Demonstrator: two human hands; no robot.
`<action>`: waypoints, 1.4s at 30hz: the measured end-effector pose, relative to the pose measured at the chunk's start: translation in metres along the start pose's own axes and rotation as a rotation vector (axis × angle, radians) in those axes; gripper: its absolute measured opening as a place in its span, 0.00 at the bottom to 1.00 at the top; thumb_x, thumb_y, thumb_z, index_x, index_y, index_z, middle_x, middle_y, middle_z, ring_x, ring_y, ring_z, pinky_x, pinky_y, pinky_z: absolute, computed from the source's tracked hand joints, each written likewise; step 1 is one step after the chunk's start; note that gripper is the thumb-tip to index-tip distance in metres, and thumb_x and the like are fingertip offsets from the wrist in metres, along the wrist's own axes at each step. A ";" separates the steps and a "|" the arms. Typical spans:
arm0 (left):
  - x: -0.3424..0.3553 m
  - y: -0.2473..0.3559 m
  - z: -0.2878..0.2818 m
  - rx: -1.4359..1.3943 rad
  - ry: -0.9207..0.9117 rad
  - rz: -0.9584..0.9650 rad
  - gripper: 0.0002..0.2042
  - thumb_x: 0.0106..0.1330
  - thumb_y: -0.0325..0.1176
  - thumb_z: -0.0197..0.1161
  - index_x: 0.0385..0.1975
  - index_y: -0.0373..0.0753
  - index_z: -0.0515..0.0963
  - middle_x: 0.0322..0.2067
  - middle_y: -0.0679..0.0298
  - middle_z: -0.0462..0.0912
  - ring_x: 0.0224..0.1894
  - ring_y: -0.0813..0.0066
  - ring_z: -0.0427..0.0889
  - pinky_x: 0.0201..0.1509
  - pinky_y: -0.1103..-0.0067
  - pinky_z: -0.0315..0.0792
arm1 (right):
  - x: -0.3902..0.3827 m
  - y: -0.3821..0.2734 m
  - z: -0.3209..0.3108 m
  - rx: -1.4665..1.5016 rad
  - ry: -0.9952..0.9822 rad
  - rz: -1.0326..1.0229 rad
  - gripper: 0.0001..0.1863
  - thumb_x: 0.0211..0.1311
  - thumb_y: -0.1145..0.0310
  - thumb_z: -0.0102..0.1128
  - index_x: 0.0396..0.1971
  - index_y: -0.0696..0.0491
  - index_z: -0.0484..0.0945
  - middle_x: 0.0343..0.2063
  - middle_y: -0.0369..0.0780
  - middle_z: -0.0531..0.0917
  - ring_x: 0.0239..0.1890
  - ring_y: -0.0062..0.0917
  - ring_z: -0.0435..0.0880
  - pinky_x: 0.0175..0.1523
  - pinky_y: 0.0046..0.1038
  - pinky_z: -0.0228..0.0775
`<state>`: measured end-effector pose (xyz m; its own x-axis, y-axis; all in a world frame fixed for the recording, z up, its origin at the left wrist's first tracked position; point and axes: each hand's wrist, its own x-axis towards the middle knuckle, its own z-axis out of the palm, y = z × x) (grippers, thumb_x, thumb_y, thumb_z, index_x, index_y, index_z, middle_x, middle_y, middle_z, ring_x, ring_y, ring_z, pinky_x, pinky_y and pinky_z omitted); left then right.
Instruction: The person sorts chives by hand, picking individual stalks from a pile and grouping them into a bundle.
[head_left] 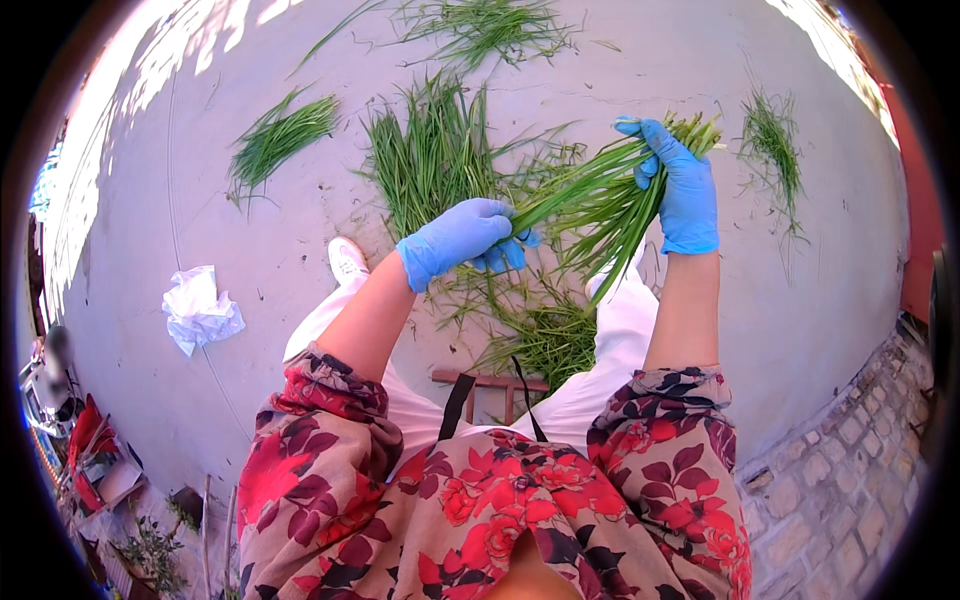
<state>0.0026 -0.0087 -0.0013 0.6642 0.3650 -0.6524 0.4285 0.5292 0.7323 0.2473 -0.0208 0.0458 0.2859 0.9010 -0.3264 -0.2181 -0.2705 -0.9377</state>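
Note:
A bunch of long green grass-like leaves (610, 205) is held between my two blue-gloved hands at the centre right. My right hand (675, 190) is closed round its pale stem ends, raised at the upper end. My left hand (460, 240) is closed on leaves at the lower left of the bunch, its fingers partly hidden by the blades. Behind my hands a larger pile of the same leaves (425, 160) lies on the pale concrete floor (260, 380), and loose scattered leaves (540, 335) lie beneath them between my legs.
Smaller leaf piles lie at far left (285, 135), top (480, 30) and right (775, 150). A crumpled white plastic bag (200, 310) sits left of me. A low wooden stool (470, 385) is below. Assorted clutter (90, 450) fills the left edge; stone paving (830, 480) shows at lower right.

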 end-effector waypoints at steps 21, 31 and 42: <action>-0.006 0.012 0.006 0.447 -0.084 0.316 0.14 0.54 0.39 0.67 0.38 0.41 0.80 0.27 0.63 0.82 0.27 0.81 0.77 0.36 0.82 0.71 | 0.009 -0.004 -0.042 0.222 -0.110 -0.087 0.19 0.60 0.60 0.55 0.40 0.63 0.76 0.35 0.41 0.81 0.20 0.15 0.71 0.26 0.17 0.65; 0.003 0.025 0.018 0.017 0.496 0.620 0.17 0.57 0.33 0.65 0.46 0.39 0.74 0.20 0.69 0.77 0.21 0.88 0.73 0.25 0.87 0.68 | 0.005 0.009 -0.005 0.082 -0.261 0.034 0.18 0.58 0.61 0.57 0.39 0.61 0.78 0.33 0.39 0.82 0.24 0.15 0.75 0.28 0.17 0.69; 0.019 0.018 0.015 0.250 0.596 0.498 0.11 0.58 0.34 0.63 0.36 0.34 0.78 0.20 0.67 0.78 0.19 0.87 0.72 0.23 0.86 0.68 | -0.006 0.010 0.021 -0.225 -0.230 0.066 0.14 0.57 0.62 0.60 0.35 0.58 0.80 0.29 0.37 0.82 0.24 0.17 0.77 0.28 0.18 0.69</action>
<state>0.0319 -0.0039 0.0024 0.4055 0.8959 -0.1814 0.3395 0.0367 0.9399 0.2241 -0.0216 0.0404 0.0538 0.9251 -0.3760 -0.0102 -0.3760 -0.9266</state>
